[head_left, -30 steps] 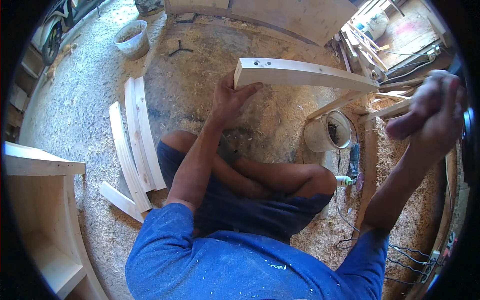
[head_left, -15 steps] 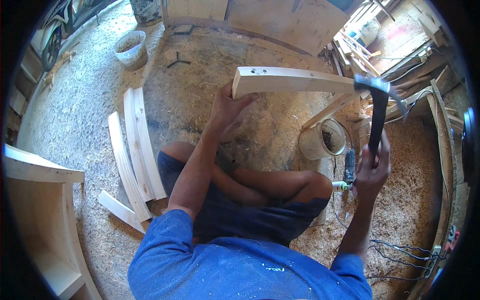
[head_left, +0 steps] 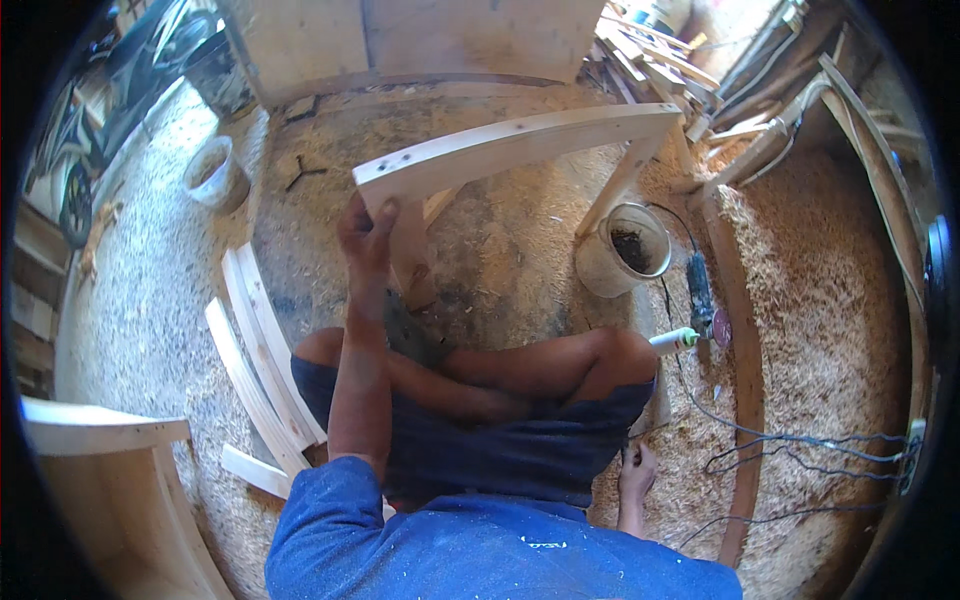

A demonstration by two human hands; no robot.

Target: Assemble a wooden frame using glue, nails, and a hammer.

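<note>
At the far left, a dark-tyred wheel (head_left: pixel 76 205) belongs to a vehicle the dim rim cuts off. Below it, a pale, open-fronted wooden box (head_left: pixel 110 437) is also cropped. Next come a translucent plastic bucket (head_left: pixel 228 188), its contents hard to make out, and long, curved strips of pale wood (head_left: pixel 275 350) lying side by side on the floor. A shorter, flat pale strip (head_left: pixel 252 470) is partly covered by the person's blue sleeve (head_left: pixel 325 510). Farther off lies a black three-armed object (head_left: pixel 303 175).

The left hand (head_left: pixel 367 232) grips the near left corner of an arched, pale wooden frame (head_left: pixel 520 140), thumb on its front face, other fingers mostly hidden. The frame stands beyond the crossed legs, its top marked with dark round spots; hand and forearm partly hide its left leg. Small white lettering on the blue shirt (head_left: pixel 480 570) is the only writing noticeable, too blurred to read reliably.

To the right, a whitish bucket (head_left: pixel 600 262) holds dark matter. The right hand (head_left: pixel 638 472) hangs low beside the thigh, fingers bent; whether it holds anything cannot be told. Near the knee lies a white tube with a green tip (head_left: pixel 672 341), just beside a dark power tool with a reddish disc (head_left: pixel 702 290). Black cables (head_left: pixel 790 440) run out toward the dark rim.
</note>
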